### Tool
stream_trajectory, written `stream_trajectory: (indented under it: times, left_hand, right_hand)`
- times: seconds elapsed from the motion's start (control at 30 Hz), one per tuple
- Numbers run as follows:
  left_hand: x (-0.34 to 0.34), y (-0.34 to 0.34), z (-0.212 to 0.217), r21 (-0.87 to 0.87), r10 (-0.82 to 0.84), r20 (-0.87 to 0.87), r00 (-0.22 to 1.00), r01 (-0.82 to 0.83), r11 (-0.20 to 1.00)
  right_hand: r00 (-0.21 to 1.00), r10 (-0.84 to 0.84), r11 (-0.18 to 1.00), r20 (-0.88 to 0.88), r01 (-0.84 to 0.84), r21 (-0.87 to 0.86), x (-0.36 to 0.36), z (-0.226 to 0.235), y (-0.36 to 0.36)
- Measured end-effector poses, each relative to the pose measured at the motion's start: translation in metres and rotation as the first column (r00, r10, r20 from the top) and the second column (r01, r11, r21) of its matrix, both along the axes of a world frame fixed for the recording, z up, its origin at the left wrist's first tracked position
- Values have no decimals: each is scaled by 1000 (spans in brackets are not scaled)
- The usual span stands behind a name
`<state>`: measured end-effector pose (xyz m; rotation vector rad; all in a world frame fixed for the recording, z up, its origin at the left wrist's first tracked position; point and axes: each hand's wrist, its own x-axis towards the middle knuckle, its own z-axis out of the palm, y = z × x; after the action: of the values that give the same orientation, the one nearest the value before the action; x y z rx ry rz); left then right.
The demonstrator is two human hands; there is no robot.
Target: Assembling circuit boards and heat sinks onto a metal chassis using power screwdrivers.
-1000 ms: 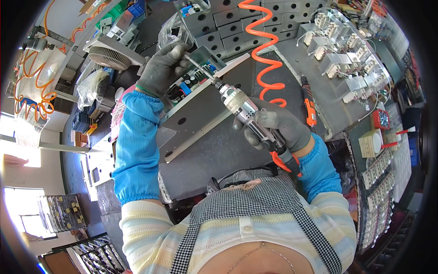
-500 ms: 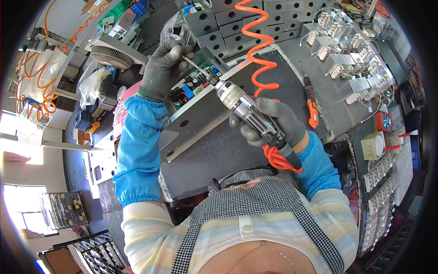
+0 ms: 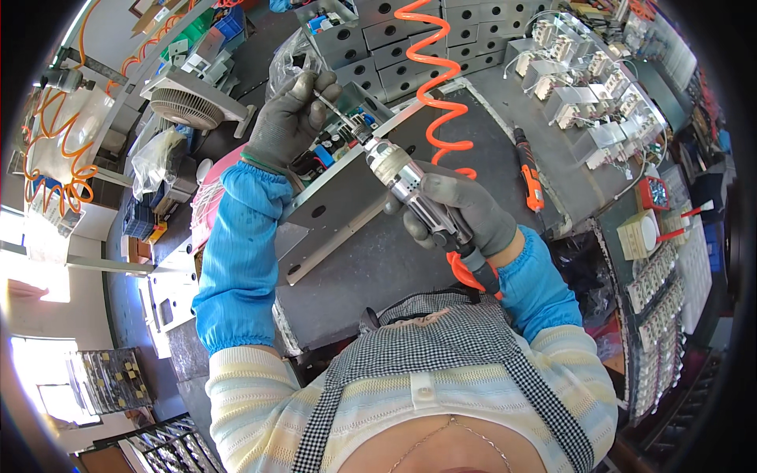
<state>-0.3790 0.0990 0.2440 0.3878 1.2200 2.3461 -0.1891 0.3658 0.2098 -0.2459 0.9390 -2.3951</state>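
My right hand, in a grey glove, grips a silver air screwdriver fed by an orange coiled hose. The tool's tip points up-left at the top of a grey metal chassis lying on the dark bench mat. My left hand, also gloved, reaches over the chassis' far end and pinches a thin metal bit or screw by the tool's tip. A circuit board with blue parts shows inside the chassis, partly hidden by my left wrist.
Grey parts drawers line the back of the bench. An orange-handled screwdriver lies to the right on the mat. Small white assemblies with wires crowd the back right. A fan, plastic bags and orange tubing sit at left.
The air screwdriver has moved up and left, its tip now close to my left hand's fingers at the chassis' far end. My left hand has stayed nearly in place.
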Motion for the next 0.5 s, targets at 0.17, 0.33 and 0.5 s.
stream_trajectory:
  times: [0.17,0.33,0.5]
  left_hand:
    - [0,4,-6,27,12,60,998,-14,1000]
    - [-9,0,-14,145,-111,2,994,110,983]
    - [-6,-3,-15,270,-207,9,978,197,942]
  right_hand:
    - [972,-80,895,-220,168,414,7,20,-8]
    - [999,-43,999,-23,43,9,7,-5,-8]
    - [992,119,879,32,-90,-468,2,-21,-18]
